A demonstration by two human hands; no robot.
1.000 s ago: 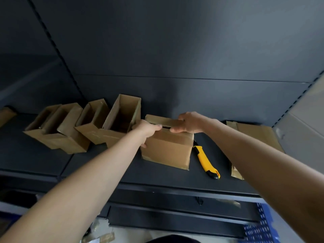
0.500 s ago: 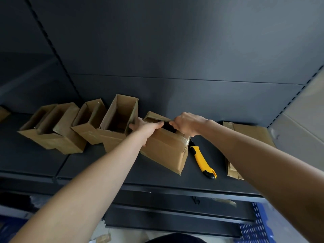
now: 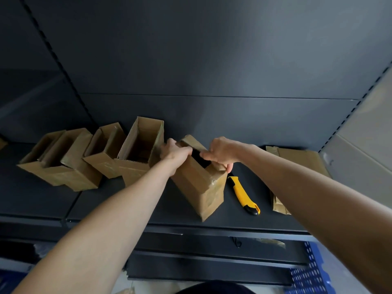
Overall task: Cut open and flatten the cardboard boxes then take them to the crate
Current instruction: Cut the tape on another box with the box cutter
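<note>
While left grip (image 3: 174,152) and right grip (image 3: 221,154) clamp flaps of tilted brown cardboard box (image 3: 199,187),
tape may snap, tipping it onto yellow-black utility knife (image 3: 242,195) (just beside).

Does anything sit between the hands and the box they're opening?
No. The left hand and right hand grip the top flaps of the tilted brown cardboard box. The yellow utility knife lies on the dark shelf to its right, not in between.
</note>
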